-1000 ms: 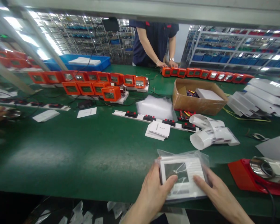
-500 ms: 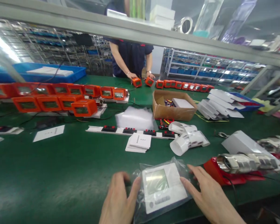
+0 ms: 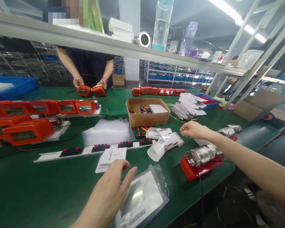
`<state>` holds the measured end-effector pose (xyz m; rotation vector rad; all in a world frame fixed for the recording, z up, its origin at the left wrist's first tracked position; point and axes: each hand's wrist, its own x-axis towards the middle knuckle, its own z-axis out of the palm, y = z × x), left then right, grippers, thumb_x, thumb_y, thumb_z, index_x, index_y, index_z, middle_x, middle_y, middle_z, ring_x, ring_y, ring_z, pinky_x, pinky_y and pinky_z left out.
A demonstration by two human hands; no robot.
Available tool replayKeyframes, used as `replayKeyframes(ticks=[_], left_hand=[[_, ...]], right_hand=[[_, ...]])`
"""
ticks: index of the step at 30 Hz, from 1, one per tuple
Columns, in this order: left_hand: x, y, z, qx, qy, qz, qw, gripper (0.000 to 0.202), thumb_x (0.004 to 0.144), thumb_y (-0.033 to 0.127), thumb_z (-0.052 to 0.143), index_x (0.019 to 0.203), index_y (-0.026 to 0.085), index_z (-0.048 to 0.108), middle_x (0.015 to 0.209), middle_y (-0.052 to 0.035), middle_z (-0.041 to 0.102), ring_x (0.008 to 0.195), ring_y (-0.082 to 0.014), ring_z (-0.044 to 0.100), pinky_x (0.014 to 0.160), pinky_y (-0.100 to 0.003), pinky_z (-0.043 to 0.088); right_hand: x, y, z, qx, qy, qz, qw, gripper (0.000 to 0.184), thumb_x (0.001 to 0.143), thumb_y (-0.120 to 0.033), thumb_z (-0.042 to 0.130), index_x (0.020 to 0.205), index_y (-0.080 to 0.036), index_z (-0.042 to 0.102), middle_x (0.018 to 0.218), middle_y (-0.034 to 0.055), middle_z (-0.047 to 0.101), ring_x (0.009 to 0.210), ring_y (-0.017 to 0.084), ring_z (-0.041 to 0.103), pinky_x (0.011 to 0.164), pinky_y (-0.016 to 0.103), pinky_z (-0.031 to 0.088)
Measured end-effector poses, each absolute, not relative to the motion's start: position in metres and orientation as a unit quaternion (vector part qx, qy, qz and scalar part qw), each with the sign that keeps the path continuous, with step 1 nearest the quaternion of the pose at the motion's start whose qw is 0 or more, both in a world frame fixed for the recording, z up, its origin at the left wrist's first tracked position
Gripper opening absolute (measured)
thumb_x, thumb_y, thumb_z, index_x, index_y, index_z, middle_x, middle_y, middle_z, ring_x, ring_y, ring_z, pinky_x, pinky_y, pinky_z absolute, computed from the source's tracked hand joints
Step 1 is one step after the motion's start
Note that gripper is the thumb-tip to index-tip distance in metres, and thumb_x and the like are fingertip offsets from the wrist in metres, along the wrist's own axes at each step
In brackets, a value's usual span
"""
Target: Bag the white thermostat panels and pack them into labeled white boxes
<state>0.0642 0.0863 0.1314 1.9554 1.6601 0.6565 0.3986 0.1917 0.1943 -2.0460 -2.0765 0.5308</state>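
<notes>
Bench (image 3: 59,190); L hand (image 3: 111,180) by bagged dev (image 3: 150,191); R hand (image 3: 193,129) nr wht roll (image 3: 167,144)

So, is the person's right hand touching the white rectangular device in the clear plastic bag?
Apart: the head view shows green tabletop between the right hand and the bagged white device.

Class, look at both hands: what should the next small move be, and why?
Probably lower the right hand toward the curled white strips: they lie just beside it and it appears to hold nothing, while the bagged white device already lies on the green table by the left hand.
</notes>
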Motion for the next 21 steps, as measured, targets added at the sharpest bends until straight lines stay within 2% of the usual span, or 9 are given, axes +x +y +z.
replayKeyframes(ticks=[3,5,8,10,13,16,19,21], left_hand=[[0.079,0.104,0.132,0.734,0.572,0.238,0.277,0.033,0.088,0.046,0.039,0.084,0.021,0.059,0.083,-0.0038,0.063,0.080,-0.0230,0.059,0.075,-0.036,0.041],[0.091,0.118,0.127,0.721,0.557,0.240,0.335,0.032,0.085,0.045,0.043,0.079,0.019,0.061,0.081,-0.0046,0.063,0.081,-0.0229,0.057,0.075,-0.034,0.040],[0.111,0.142,0.113,0.658,0.561,0.212,0.455,0.036,0.078,0.049,0.048,0.068,0.017,0.060,0.067,-0.0037,0.059,0.065,-0.0190,0.053,0.060,-0.029,0.038],[0.124,0.157,0.103,0.619,0.572,0.192,0.503,0.042,0.078,0.052,0.046,0.067,0.015,0.059,0.064,-0.0043,0.058,0.052,-0.0145,0.048,0.049,-0.026,0.034],[0.140,0.173,0.093,0.588,0.583,0.185,0.529,0.044,0.080,0.053,0.043,0.070,0.012,0.059,0.065,-0.0064,0.060,0.043,-0.0096,0.042,0.042,-0.024,0.029],[0.147,0.178,0.091,0.581,0.588,0.183,0.532,0.038,0.079,0.049,0.046,0.072,0.014,0.059,0.061,-0.0036,0.058,0.038,-0.0083,0.039,0.039,-0.022,0.025],[0.148,0.178,0.093,0.587,0.586,0.182,0.529,0.032,0.078,0.045,0.049,0.066,0.016,0.057,0.049,0.0015,0.051,0.034,-0.0082,0.035,0.036,-0.021,0.021],[0.146,0.177,0.094,0.593,0.582,0.181,0.526,0.030,0.078,0.042,0.050,0.061,0.017,0.055,0.041,0.0044,0.044,0.032,-0.0083,0.031,0.035,-0.022,0.020]], right_hand=[[0.407,0.201,0.187,-0.685,-0.696,0.204,0.066,0.021,0.074,-0.017,0.056,0.087,-0.012,0.071,0.070,0.0062,0.070,0.060,0.017,0.064,0.047,0.022,0.045],[0.409,0.203,0.184,-0.679,-0.701,0.212,0.051,0.021,0.073,-0.016,0.056,0.086,-0.012,0.072,0.067,0.0054,0.069,0.060,0.017,0.064,0.047,0.022,0.045],[0.410,0.206,0.182,-0.674,-0.708,0.209,0.028,0.020,0.075,-0.017,0.057,0.086,-0.012,0.072,0.066,0.0045,0.069,0.062,0.017,0.064,0.050,0.022,0.045],[0.413,0.209,0.182,-0.674,-0.709,0.204,0.006,0.018,0.079,-0.020,0.058,0.090,-0.012,0.071,0.068,0.0035,0.069,0.065,0.016,0.065,0.053,0.022,0.047],[0.420,0.218,0.180,-0.683,-0.704,0.189,-0.043,0.020,0.088,-0.028,0.058,0.098,-0.012,0.065,0.078,0.0024,0.068,0.069,0.015,0.065,0.061,0.027,0.052],[0.427,0.226,0.177,-0.681,-0.706,0.167,-0.098,0.025,0.089,-0.031,0.059,0.107,-0.013,0.060,0.096,0.0050,0.066,0.081,0.016,0.065,0.073,0.034,0.054],[0.427,0.230,0.165,-0.650,-0.727,0.162,-0.151,0.048,0.081,-0.028,0.070,0.123,-0.015,0.052,0.115,0.0090,0.061,0.095,0.020,0.063,0.082,0.038,0.052],[0.422,0.230,0.153,-0.634,-0.737,0.148,-0.182,0.060,0.077,-0.028,0.074,0.129,-0.015,0.048,0.119,0.0109,0.059,0.100,0.023,0.062,0.085,0.040,0.051]])
